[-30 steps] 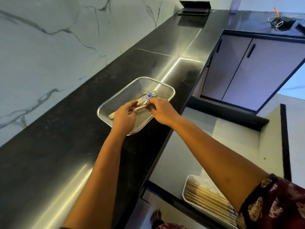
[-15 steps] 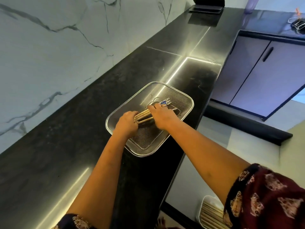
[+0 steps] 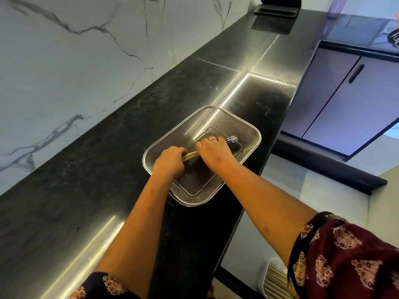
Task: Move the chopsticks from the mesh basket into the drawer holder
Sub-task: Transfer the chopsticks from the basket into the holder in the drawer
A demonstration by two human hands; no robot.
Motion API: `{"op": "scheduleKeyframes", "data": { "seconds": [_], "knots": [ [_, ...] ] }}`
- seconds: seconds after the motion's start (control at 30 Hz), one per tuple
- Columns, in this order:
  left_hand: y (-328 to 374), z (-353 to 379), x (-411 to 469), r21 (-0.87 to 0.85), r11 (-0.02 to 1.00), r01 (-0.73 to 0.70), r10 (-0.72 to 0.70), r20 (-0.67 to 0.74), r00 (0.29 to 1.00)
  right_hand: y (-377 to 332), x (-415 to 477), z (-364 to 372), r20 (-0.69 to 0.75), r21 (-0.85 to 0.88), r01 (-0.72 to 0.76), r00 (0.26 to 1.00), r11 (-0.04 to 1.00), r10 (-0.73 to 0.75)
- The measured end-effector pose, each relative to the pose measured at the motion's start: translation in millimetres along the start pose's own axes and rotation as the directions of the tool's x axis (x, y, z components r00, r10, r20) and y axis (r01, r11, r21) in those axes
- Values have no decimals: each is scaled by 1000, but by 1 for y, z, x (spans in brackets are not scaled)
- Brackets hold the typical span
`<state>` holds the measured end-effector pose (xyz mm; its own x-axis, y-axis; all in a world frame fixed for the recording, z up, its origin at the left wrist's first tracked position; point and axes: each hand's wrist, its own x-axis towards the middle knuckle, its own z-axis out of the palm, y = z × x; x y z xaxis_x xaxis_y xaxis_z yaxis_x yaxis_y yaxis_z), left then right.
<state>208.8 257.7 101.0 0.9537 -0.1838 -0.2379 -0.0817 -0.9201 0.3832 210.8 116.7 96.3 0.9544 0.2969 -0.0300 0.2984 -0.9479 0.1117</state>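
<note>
Both hands reach into the mesh basket [image 3: 226, 121], which sits on the black tabletop [image 3: 108, 169] near its front edge. The left hand [image 3: 170, 161] and the right hand [image 3: 213, 151] each curl round a bundle of chopsticks [image 3: 190, 156], whose blue-patterned ends poke out past the right hand. Low at the right, a white drawer holder [image 3: 272, 264] carries more sticks.
</note>
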Motion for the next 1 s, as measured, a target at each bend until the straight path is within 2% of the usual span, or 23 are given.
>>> {"op": "scheduleKeyframes", "data": {
  "seconds": [0.1, 0.17, 0.2, 0.27, 0.33, 0.37, 0.43, 0.53, 0.6, 0.63, 0.7, 0.77, 0.8, 0.87, 1.0],
  "knots": [
    [2, -3, -6, 36, 999, -12, 14, -64, 998, 4, -2, -1, 9, 18, 33, 999, 999, -33],
    [4, -5, -10, 73, 996, -52, 67, -224, 972, 8, -4, -6, -24, 24, 29, 999, 999, -28],
    [5, -5, -13, 48, 996, -71, 83, -343, 936, 11, -5, -10, -54, 27, 17, 998, 999, -16],
    [11, -6, -22, -134, 986, -102, 10, -558, 830, 17, -8, -19, -107, 51, -16, 994, 999, 22],
    [22, -6, -31, -405, 903, -144, -166, -638, 752, 24, -13, -32, -132, 105, -51, 989, 993, 64],
    [30, -6, -34, -531, 831, -166, -251, -624, 740, 27, -16, -38, -138, 137, -63, 987, 989, 82],
    [44, -6, -36, -736, 651, -184, -360, -513, 779, 34, -22, -51, -154, 173, -65, 984, 983, 92],
    [67, -4, -40, -920, 325, -218, -301, -319, 899, 46, -39, -65, -121, 219, -64, 988, 974, 92],
    [78, -3, -44, -964, 65, -257, -276, -265, 924, 55, -56, -71, -88, 305, -82, 990, 949, 114],
    [83, -2, -45, -966, -19, -258, -261, -244, 934, 60, -67, -73, -64, 374, -94, 990, 923, 126],
    [93, 4, -47, -975, -49, -219, -146, -210, 967, 68, -88, -75, 40, 619, -126, 991, 775, 129],
    [105, 14, -52, -984, -49, -170, 60, -173, 983, 72, -111, -73, 196, 829, -199, 979, 523, 61],
    [114, 20, -57, -987, -70, -142, 152, -151, 977, 74, -123, -71, 257, 875, -238, 966, 422, 12],
    [131, 34, -69, -993, -109, -46, 248, -72, 966, 80, -147, -62, 331, 920, -305, 941, 244, -70],
    [157, 64, -86, -986, -134, 96, 294, 53, 954, 97, -191, -36, 393, 901, -409, 910, -142, -132]
  ]
}}
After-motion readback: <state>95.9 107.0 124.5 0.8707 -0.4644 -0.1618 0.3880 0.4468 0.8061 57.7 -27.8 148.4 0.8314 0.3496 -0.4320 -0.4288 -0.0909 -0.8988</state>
